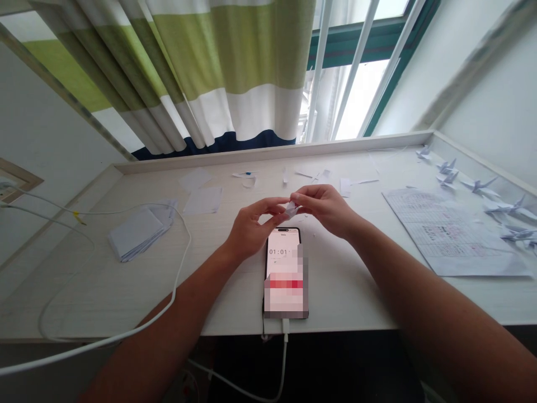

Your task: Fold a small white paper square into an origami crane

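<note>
A small folded piece of white paper is held just above the desk between both hands. My left hand pinches its left side with thumb and fingertips. My right hand pinches its right side, fingers curled. Directly below the hands a phone lies flat near the desk's front edge, its screen lit and showing a timer.
A stack of white paper squares lies at the left, loose sheets and scraps behind the hands. A printed sheet and several folded paper cranes are at the right. A white cable loops over the desk; a curtain hangs behind.
</note>
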`<state>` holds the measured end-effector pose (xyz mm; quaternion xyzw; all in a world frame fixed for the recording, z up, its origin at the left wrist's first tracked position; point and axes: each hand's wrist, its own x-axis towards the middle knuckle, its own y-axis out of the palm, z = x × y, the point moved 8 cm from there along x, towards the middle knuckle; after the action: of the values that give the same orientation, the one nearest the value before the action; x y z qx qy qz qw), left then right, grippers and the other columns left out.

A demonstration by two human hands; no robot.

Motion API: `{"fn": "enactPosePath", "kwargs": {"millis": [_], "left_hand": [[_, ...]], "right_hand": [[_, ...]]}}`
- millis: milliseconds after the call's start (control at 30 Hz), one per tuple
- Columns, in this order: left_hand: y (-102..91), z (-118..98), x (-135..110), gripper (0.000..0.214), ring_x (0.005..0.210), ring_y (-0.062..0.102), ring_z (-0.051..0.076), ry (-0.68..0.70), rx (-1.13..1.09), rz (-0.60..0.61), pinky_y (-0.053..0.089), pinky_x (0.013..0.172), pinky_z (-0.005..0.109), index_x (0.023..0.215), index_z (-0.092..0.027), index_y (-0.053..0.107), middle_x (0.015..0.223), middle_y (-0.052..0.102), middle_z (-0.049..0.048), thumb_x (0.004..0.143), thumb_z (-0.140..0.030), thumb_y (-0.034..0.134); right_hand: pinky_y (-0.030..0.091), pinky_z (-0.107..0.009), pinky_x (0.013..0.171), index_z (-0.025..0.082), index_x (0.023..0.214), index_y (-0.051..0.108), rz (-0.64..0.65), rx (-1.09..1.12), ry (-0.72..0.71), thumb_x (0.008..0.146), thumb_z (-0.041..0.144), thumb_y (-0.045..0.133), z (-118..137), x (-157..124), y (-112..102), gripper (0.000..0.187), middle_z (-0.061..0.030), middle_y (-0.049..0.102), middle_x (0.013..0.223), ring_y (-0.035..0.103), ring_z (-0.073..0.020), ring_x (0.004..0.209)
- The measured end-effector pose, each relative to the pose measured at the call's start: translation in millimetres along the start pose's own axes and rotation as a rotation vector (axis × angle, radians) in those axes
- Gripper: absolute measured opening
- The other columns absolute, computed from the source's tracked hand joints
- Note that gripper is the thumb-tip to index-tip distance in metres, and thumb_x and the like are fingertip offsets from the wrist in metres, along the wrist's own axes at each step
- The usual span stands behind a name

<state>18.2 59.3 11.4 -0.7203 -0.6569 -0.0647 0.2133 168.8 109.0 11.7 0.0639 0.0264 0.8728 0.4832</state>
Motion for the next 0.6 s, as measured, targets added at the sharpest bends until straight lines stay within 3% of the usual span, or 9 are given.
{"fn": "enactPosePath", "kwargs": {"millis": [100,300,600], "left_hand": [[3.6,-5.2,-1.5,0.035,0.1,0.075,0.02,0.041,-0.006,0.056,0.06,0.098,0.04,0.124,-0.03,0.078,0.112,0.082,0.0047,0.089,-0.027,0.079],[-0.4,0.1,0.4,0.018,0.098,0.076,0.021,0.048,0.036,0.004,0.061,0.093,0.038,0.107,-0.027,0.083,0.106,0.083,0.0041,0.09,-0.026,0.077],[4.6,3.4,-0.1,0.029,0.094,0.076,0.021,-0.001,0.026,0.027,0.064,0.088,0.039,0.112,-0.024,0.081,0.11,0.082,0.0068,0.084,-0.031,0.085]], "right_hand": [[0.063,-0.04,0.083,0.017,0.082,0.079,0.05,0.045,0.037,0.079,0.051,0.088,-4.1,0.2,2.4,0.035,-0.0042,0.077,0.079,0.072,-0.0172,0.076],[0.061,-0.035,0.08,0.017,0.08,0.078,-0.007,0.009,0.045,0.08,0.051,0.088,-10.5,0.9,2.8,0.036,-0.0044,0.076,0.078,0.071,-0.0158,0.075],[0.06,-0.035,0.074,0.018,0.077,0.076,-0.102,-0.038,0.018,0.08,0.053,0.086,-7.0,-1.3,2.4,0.036,-0.0025,0.073,0.073,0.066,-0.0144,0.067]]}}
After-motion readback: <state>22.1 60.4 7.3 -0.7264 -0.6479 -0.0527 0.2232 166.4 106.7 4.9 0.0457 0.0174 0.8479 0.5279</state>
